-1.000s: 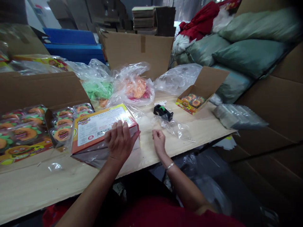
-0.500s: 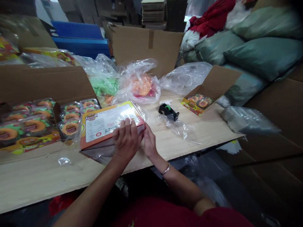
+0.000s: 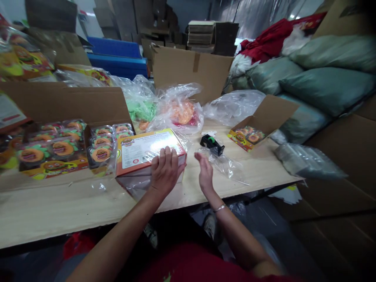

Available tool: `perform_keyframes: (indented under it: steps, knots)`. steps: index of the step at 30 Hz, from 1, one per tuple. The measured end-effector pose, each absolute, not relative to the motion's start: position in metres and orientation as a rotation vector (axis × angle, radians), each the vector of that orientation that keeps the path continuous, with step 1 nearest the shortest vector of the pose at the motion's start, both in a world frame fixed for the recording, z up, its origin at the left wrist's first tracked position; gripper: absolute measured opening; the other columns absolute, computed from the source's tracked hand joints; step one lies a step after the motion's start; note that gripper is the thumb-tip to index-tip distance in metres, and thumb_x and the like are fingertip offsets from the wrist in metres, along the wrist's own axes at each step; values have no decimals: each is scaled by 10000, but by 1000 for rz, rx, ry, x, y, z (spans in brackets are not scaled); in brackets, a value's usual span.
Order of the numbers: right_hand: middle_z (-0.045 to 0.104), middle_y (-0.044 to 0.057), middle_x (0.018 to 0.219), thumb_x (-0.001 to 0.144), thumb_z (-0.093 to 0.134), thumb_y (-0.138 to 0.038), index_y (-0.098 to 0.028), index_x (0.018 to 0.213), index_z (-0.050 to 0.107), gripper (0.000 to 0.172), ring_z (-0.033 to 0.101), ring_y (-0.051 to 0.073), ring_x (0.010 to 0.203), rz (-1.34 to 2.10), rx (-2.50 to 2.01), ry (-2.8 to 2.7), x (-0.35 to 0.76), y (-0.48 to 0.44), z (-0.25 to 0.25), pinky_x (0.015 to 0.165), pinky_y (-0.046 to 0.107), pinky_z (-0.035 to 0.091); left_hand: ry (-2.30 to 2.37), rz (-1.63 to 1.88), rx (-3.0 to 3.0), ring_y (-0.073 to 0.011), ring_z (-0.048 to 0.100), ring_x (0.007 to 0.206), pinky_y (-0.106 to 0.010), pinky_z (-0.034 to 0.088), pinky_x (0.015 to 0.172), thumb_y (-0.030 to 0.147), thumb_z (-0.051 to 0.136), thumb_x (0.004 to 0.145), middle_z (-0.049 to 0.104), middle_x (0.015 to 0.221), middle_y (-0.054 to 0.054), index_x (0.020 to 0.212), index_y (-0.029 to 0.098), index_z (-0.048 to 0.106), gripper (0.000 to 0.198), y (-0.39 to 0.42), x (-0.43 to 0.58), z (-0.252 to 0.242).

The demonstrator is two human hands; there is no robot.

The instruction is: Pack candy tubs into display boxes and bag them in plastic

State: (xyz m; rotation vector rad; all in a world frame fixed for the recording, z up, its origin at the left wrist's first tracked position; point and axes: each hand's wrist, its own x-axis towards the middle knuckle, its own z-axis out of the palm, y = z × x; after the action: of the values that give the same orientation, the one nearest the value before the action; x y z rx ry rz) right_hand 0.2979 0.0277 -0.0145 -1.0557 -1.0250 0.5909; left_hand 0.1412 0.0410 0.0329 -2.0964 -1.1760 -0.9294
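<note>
My left hand (image 3: 166,170) lies flat, fingers together, on the near right corner of an orange and yellow product box (image 3: 141,150) wrapped in clear plastic. The box rests on the wooden table (image 3: 58,203). My right hand (image 3: 204,172) hovers open just right of the box, palm turned toward it, touching nothing. A black and green tape dispenser (image 3: 212,143) lies beyond the right hand, beside a loose clear plastic bag (image 3: 227,164).
Trays of orange and green toys (image 3: 58,147) fill an open carton at left. Plastic bags of green and orange items (image 3: 164,109) lie behind the box. A small open carton (image 3: 258,121) sits at right, large cartons and grey sacks (image 3: 320,74) behind.
My right hand pressed against the box's right end half a second ago and has since pulled away to the right. The left hand stays on the box.
</note>
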Motion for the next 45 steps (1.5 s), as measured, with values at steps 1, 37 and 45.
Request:
perform_keyframes:
  steps: [1,37,45]
  knots:
    - [652,129,1251,985,439,-504,-151,1226,625,466,605,251,1168,523,-1044,-993,298,28,-9,1071,455,420,-1182,-928,-2112,-369,553,1199,-427,304,973,466,490,955,590,1315,-257,1334,35,514,574,41,141,32]
    - [730,114,1022,981,373,-261,-168,970,704,344,658,238,1037,-263,-1077,-1745,243,57,45,965,414,476,-1736,-3525,-1135,-39,310,403,-154,262,408,382,824,641,391,477,107,695,197,438,432,-14,4,19]
    - [739,117,998,973,393,-242,-151,952,706,326,674,235,1015,-315,-1039,-1738,242,59,44,941,407,495,-1934,-3304,-1295,-40,325,416,-156,244,415,453,786,653,445,494,89,710,179,494,405,10,13,-7]
